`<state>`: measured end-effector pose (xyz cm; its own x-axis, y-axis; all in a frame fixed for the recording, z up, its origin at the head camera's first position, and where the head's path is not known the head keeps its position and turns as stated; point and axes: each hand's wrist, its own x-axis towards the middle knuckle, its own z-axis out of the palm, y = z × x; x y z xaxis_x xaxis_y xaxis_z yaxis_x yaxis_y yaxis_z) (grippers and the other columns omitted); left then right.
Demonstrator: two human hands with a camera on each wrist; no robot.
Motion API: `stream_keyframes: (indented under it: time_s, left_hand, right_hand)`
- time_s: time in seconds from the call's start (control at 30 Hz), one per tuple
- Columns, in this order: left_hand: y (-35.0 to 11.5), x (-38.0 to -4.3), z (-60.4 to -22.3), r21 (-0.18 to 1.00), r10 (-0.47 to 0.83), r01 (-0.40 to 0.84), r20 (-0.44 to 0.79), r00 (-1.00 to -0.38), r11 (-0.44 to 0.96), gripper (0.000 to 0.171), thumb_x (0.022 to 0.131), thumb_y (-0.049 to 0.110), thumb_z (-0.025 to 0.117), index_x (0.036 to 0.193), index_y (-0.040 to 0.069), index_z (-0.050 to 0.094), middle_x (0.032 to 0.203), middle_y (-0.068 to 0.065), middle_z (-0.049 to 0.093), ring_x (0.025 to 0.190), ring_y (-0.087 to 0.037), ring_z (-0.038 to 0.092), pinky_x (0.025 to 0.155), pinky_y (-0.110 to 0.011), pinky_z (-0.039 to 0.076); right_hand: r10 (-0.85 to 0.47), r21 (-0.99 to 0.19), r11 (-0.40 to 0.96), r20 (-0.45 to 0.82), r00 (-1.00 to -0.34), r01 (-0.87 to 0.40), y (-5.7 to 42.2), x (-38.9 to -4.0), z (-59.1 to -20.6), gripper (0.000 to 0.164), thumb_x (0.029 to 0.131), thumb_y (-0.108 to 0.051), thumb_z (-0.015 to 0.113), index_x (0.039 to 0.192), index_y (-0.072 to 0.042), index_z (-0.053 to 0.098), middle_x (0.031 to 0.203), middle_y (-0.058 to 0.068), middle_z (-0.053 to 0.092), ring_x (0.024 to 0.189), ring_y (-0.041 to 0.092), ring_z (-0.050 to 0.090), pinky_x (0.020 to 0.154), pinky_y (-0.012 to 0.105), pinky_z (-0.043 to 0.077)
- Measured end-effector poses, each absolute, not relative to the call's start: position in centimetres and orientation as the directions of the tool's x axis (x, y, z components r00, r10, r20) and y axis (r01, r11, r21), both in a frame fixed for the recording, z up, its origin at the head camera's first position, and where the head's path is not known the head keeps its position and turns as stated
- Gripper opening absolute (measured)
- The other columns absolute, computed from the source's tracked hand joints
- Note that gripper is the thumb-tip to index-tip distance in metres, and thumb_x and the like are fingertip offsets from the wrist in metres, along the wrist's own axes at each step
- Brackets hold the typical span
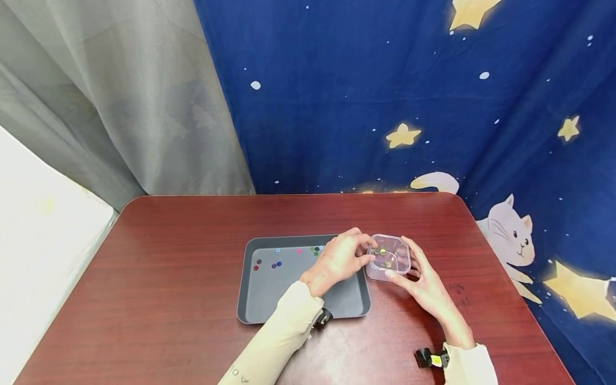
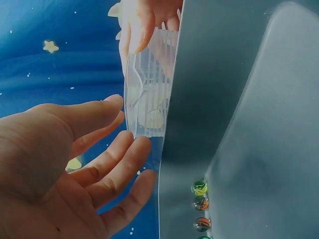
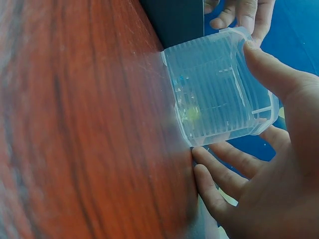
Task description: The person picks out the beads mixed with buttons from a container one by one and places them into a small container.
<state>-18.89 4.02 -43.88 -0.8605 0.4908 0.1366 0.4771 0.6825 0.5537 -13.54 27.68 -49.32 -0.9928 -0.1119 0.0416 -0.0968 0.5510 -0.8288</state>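
Observation:
A clear plastic box stands on the table beside the tray's right edge, with small greenish marbles showing inside it. My right hand holds the box from the right. In the right wrist view, its thumb lies at the top rim and the other fingers spread along the side. At the box's left rim is my left hand, reaching over the tray. The left wrist view shows its thumb and fingers apart, with nothing visible between them. Whether these fingertips touch the box, I cannot tell.
The dark grey tray holds several scattered marbles and small coloured dots. In the left wrist view, marbles line up along its inner edge. The reddish wooden table ends at a blue starry curtain.

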Motion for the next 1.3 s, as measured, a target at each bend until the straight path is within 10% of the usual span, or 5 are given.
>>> stream_keyframes:
  time_s: [1.3]
  left_hand:
    - [1.3,-19.3,-44.0,0.478,0.219,0.194,0.003,-0.976,0.857,0.012,0.088,0.024,0.081,0.100,0.023,0.083,0.099,0.001,0.082,0.088,-0.022,0.075,0.074,-0.043,0.058]
  right_hand:
    - [-0.109,-0.838,0.537,0.042,-0.993,-0.095,27.7,-13.5,-49.3,0.090,0.093,-0.028,0.080,0.165,-0.026,0.025,0.150,0.018,0.050,0.127,0.034,0.059,0.094,0.007,0.045]
